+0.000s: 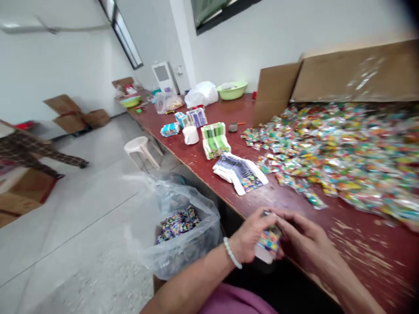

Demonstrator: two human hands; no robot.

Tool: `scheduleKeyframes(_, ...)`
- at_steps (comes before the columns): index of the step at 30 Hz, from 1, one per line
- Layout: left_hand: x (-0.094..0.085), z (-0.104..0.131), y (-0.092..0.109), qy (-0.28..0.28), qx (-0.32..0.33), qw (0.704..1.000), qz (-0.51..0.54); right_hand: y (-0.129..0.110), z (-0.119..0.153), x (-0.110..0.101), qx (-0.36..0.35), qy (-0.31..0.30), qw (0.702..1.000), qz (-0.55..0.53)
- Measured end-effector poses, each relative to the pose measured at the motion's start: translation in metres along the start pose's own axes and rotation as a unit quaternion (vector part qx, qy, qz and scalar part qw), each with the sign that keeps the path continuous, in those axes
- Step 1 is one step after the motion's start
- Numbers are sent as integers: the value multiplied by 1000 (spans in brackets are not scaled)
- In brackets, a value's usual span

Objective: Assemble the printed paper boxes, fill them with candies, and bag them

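My left hand (247,237), with a pale bead bracelet at the wrist, grips a small printed candy box (270,240) over the table's front edge. The box has a colourful front and a white flap hanging at its lower end. My right hand (303,231) presses its fingers on the upper right side of the box and hides part of it. Beyond my hands, a fanned stack of flat purple boxes (240,172) lies on the red table (353,244). On the right spreads a big heap of wrapped candies (343,161).
At my left stands a plastic-lined bin (206,226) with filled packs (178,224). Green flat boxes (216,139), a white mug (190,135) and a phone-like device (233,127) are on the table. A cardboard wall (353,76) backs the candies. A stool (142,146) and a person's legs (42,150) are farther left.
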State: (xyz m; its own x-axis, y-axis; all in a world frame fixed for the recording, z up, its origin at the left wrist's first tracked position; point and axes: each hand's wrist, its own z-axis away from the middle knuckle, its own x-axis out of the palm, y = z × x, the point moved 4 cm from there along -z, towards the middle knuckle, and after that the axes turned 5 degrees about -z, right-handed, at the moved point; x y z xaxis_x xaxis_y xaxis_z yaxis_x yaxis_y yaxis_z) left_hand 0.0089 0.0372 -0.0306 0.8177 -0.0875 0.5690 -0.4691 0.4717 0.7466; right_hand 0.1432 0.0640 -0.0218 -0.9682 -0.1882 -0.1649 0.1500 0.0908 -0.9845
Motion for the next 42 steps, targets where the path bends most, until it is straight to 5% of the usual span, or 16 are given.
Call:
scheduleKeyframes(5, -9, -18, 29, 78, 62, 994, -56, 29, -62, -61, -14, 190, 957, 217)
scheduleKeyframes(11, -30, -24, 43, 127, 86, 981, -122, 52, -94, -83, 130, 195, 871, 432)
scheduleKeyframes(14, -42, -18, 50, 120, 94, 959, -238, 56, -92, -91, 146, 173, 876, 427)
scheduleKeyframes(17, -52, -12, 56, 105, 73, 921, -367, 54, -81, -97, 106, 168, 912, 358)
scheduleKeyframes(21, -62, -5, 62, 156, 61, 938, -304, 35, -50, -82, 41, 192, 977, 77)
scheduleKeyframes(26, -58, 1, 52, 128, 7, 984, -127, -1, -8, -24, 47, 127, 968, -211)
scheduleKeyframes(30, -49, 9, 44, 120, 2, 991, -61, -9, 5, -1, 2, 157, 970, -186)
scheduleKeyframes(35, -37, 22, 35, 98, -2, 994, -51, -7, 6, 0, -11, 179, 968, -173)
scheduleKeyframes(42, -12, 27, 11, -90, -50, 985, -142, -26, 11, 10, 1, 155, 979, -134)
